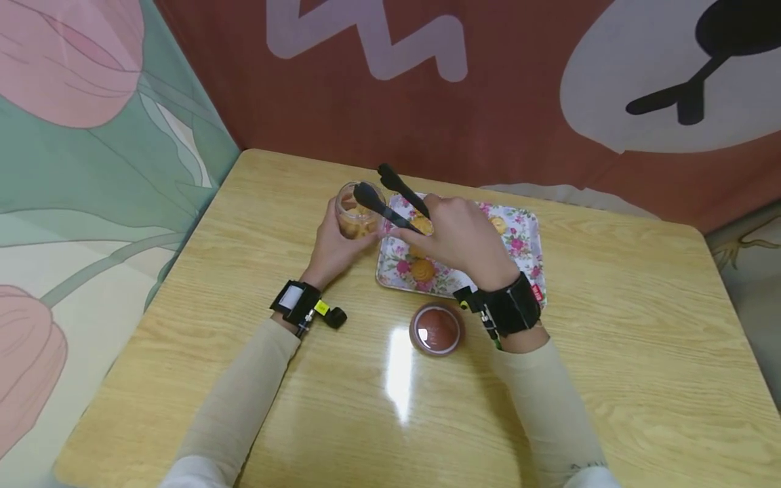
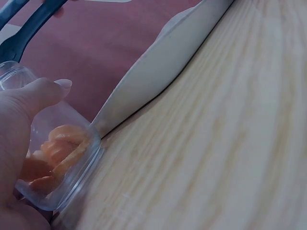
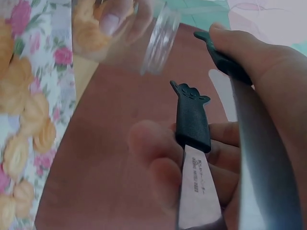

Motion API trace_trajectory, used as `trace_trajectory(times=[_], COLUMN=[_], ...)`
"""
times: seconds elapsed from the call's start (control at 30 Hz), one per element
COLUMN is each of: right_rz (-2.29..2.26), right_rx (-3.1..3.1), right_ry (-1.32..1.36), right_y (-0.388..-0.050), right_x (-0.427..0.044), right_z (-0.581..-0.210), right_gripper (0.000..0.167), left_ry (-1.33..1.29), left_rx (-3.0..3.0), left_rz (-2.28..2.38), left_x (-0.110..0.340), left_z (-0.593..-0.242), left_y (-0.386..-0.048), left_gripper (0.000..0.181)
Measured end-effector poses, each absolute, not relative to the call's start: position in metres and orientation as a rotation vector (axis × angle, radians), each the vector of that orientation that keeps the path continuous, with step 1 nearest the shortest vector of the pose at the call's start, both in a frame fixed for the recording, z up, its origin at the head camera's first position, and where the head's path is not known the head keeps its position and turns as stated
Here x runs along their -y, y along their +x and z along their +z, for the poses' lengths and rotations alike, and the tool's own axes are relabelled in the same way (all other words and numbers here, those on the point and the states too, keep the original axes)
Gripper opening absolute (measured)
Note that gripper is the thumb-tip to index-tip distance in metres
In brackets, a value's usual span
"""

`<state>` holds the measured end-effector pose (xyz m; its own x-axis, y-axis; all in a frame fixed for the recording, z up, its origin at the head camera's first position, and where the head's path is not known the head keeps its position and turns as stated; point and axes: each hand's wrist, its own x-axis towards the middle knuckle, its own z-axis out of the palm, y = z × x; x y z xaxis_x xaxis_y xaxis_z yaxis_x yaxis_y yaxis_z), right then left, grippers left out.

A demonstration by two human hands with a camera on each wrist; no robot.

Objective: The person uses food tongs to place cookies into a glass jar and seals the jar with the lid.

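Observation:
My left hand (image 1: 340,240) is wrapped around a clear jar (image 1: 349,196) near the table's far edge. Inside the jar lie several golden cookies (image 2: 62,146). My right hand (image 1: 460,234) grips a pair of tongs (image 1: 403,220), with metal arms and black tips. The tongs' arms stand apart with nothing between them, and in the head view one tip overlaps the jar's mouth. In the right wrist view both tips show outside the jar. Under my right hand is a floral tray (image 1: 396,280) with several cookies (image 1: 422,270), partly hidden by that hand.
A round brownish-red lid (image 1: 436,330) lies on the wooden table (image 1: 342,407), in front of the tray. Behind the table hangs a reddish-brown printed cloth (image 1: 518,102). A green and pink printed cloth (image 1: 91,169) borders the left side.

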<state>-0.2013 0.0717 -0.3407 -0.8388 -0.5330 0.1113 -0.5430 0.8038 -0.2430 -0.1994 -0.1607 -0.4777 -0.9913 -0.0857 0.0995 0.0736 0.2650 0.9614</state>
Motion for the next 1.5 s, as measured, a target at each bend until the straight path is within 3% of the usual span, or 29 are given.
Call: trace_trajectory(times=[0.43,0.9,1.5], right_rz=[0.362,0.324,0.325], right_rx=[2.971,3.21,3.328], right_ry=[0.734,0.646,0.672], right_y=[-0.197,-0.187,-0.183], right_x=[-0.132,-0.184,-0.2], right_z=[-0.34,-0.371,-0.399], right_gripper=[0.061,0.055,0.056], left_ry=[0.026,0.033,0.011], left_rx=[2.395,2.389,2.395], left_rz=[-1.843,-1.839,-1.834], left_x=[0.161,0.161,0.161], left_z=[-0.479,-0.48,-0.479], left_y=[-0.199,-0.202,-0.201], left_gripper=[0.101,0.099,0.102])
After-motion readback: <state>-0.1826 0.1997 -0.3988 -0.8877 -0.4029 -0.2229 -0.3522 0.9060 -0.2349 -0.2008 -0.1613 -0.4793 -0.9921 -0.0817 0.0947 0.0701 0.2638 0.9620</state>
